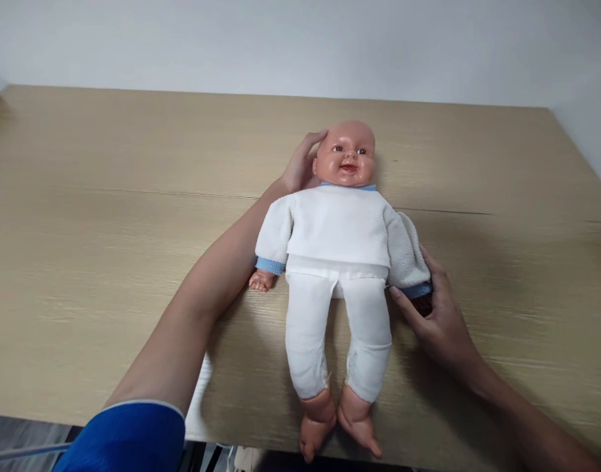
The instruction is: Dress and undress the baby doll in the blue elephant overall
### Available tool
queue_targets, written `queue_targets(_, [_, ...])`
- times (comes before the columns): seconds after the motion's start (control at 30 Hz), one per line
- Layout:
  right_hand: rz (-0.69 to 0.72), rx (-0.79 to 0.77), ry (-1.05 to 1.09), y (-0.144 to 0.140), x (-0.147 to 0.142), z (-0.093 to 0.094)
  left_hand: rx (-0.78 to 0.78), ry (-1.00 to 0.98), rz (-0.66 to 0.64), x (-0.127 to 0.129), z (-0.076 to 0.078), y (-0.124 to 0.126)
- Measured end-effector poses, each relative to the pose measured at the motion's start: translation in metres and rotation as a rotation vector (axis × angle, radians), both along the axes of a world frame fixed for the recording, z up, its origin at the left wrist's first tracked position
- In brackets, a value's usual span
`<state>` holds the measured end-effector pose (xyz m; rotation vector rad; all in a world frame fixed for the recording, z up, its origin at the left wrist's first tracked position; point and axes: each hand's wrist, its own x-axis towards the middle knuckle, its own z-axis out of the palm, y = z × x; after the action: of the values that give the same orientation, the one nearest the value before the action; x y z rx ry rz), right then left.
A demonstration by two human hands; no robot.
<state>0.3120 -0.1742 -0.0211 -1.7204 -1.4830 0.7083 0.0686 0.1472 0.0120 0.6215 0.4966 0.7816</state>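
Observation:
A baby doll (337, 229) lies face up on the wooden table, its head toward the far side and its feet toward me. It wears a white fleece top with blue trim at the neck and cuffs, and white leggings. My left hand (300, 164) cups the side of the doll's head, with part of the fingers hidden behind it. At the doll's other side, my right hand (440, 314) is closed around the cuff and lower end of its sleeve (411, 262). That doll hand is mostly covered by my fingers. The doll's other arm rests across my left forearm.
The light wooden table (108, 262) has a seam running across it and reaches back to a pale wall (300, 46). Its front edge lies just below the doll's feet. A pale cable (29, 451) shows beyond the edge at lower left.

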Motion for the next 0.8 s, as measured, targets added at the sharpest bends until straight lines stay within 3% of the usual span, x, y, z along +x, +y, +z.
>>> queue_targets(0.33, [0.01,0.023,-0.049,0.0,0.001,0.003,0.03,-0.005,0.088,0.013,-0.016,0.001])
queue_targets(0.63, [0.023,0.032,-0.059,-0.001,0.004,-0.002,0.03,-0.002,0.151,0.017,-0.01,-0.001])
queue_targets(0.8, [0.029,0.037,-0.077,-0.001,0.003,-0.001,0.046,-0.029,0.126,0.017,-0.011,0.0])
